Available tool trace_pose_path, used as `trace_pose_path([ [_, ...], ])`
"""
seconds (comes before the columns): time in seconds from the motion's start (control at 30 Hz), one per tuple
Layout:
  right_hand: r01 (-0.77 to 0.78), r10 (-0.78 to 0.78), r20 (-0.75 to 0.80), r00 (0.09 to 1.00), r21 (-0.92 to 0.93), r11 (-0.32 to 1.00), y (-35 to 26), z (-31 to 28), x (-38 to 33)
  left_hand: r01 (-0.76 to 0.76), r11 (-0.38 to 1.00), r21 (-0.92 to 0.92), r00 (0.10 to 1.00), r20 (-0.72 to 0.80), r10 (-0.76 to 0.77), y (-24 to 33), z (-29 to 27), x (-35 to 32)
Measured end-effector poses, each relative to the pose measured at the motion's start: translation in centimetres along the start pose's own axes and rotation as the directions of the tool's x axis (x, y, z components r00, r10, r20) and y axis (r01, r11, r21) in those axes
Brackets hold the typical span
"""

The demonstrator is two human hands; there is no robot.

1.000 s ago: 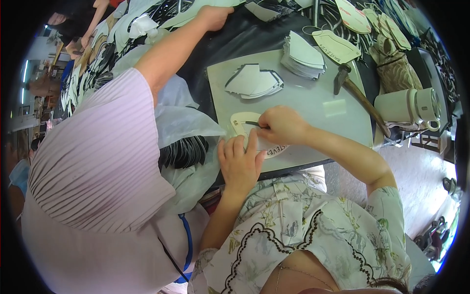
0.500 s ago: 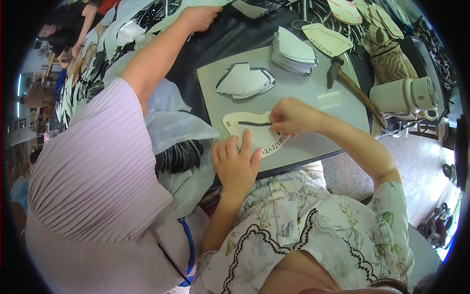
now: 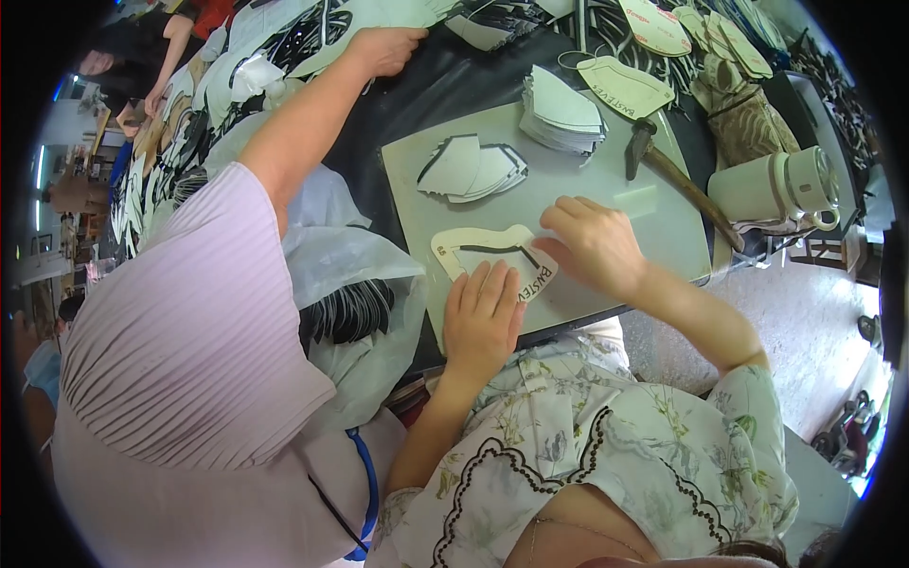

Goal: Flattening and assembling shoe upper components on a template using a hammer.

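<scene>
A cream cardboard pattern piece with a slot cut in it lies on the grey work board. My left hand rests flat on the pattern's near edge, fingers spread. My right hand has its fingertips at the pattern's right end; a thin tool may be pinched in them but it is hidden. A fan of white cut pieces lies further back on the board, and a taller stack of white pieces stands at the board's far right.
A co-worker in a lilac top leans in at my left, their arm stretched over the dark table. A hammer, a white mug, a clear plastic bag of dark pieces and several other patterns surround the board.
My right hand slid rightward along the pattern from its middle to its right end. My left hand stayed pressing on the near edge.
</scene>
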State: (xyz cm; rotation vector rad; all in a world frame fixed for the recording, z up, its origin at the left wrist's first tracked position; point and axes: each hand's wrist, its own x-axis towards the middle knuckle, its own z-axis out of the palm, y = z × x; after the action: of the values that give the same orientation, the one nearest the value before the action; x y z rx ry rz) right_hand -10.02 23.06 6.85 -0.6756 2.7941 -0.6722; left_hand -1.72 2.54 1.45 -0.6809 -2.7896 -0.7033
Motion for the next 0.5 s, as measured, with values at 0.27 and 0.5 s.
trace_pose_path([
  [0.27, 0.308, -0.322, -0.092, 0.942, -0.139, 0.941, 1.1, 4.1, -5.4, 0.059, 0.996, -0.073, 0.998, -0.022, -0.061, 0.1, -0.3, 0.8],
  [0.5, 0.334, -0.346, -0.075, 0.935, -0.137, 0.933, 0.4, 4.2, -6.7, 0.109, 0.988, -0.112, 0.993, -0.042, -0.114, -0.3, -2.1, 2.1],
])
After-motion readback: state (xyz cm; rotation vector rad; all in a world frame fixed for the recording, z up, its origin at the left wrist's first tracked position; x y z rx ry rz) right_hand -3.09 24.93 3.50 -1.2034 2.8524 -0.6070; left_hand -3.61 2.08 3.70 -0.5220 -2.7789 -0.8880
